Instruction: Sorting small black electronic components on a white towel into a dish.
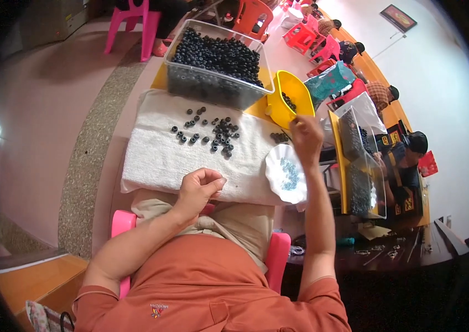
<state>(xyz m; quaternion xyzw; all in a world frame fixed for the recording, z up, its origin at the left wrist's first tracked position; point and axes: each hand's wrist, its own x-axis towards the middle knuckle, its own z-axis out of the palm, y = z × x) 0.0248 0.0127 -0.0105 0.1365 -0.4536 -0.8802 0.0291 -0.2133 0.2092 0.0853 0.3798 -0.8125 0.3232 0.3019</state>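
My left hand (201, 191) is over the near edge of a white towel (154, 149), thumb and fingers pinched together. Whatever it may hold is too small to make out. Reaching forward, my right hand (307, 137) is at the near rim of a yellow tub (295, 83) with dark beads inside; its fingers are closed and their contents are hidden. Loose dark beads with holes (224, 133) lie scattered on the towel. Beside my right forearm is a white scalloped dish (274, 169) holding tiny pale blue pieces (288, 172).
A clear plastic bin (212, 83) full of dark beads stands beyond the towel. To the right, more clear bins (364, 160) sit on another table near a seated person (408, 157). Pink chairs and other people line the wall further off.
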